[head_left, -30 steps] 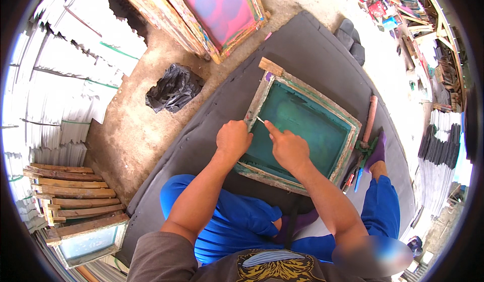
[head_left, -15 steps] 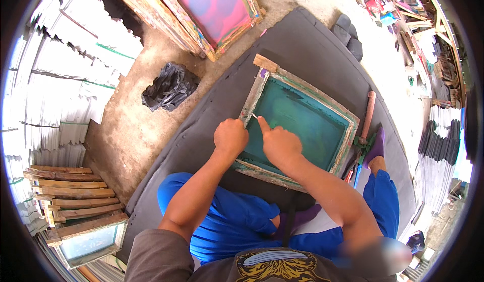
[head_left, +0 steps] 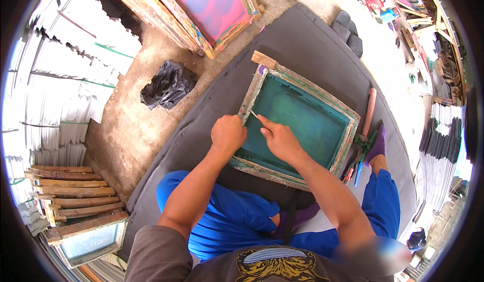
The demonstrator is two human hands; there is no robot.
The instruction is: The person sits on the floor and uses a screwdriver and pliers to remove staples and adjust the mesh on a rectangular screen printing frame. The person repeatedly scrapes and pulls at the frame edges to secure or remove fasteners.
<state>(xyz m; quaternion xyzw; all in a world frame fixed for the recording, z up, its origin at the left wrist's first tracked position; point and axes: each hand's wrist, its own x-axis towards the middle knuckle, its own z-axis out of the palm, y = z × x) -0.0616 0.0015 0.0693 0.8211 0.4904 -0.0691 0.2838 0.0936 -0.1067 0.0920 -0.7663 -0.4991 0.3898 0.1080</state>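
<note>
A screen-printing frame (head_left: pixel 243 167) with worn wooden bars and dark green mesh lies tilted across my lap and the grey mat. My left hand (head_left: pixel 229 134) is closed over its left bar, its fingers curled round the wood. Inside the frame's left edge, my right hand (head_left: pixel 281 139) pinches a thin, pale, short tool (head_left: pixel 254 114). The tool's tip meets the inner side of the left bar; most of its length is hidden in my fingers, so its kind is unclear. A small wooden block (head_left: pixel 264 59) sits at the frame's top left corner.
A hammer (head_left: pixel 369 111) with a reddish handle and a blue-handled tool (head_left: pixel 358 174) lie right of the frame by my foot. Beyond the dark mat (head_left: pixel 297 35) are a black plastic bag (head_left: pixel 169 84), a pink screen (head_left: pixel 212 7) and stacked wooden frames (head_left: pixel 80 196).
My right hand has drawn slightly down and right, its index finger now more bent round the tool. My left hand has shifted a little up and left along the bar.
</note>
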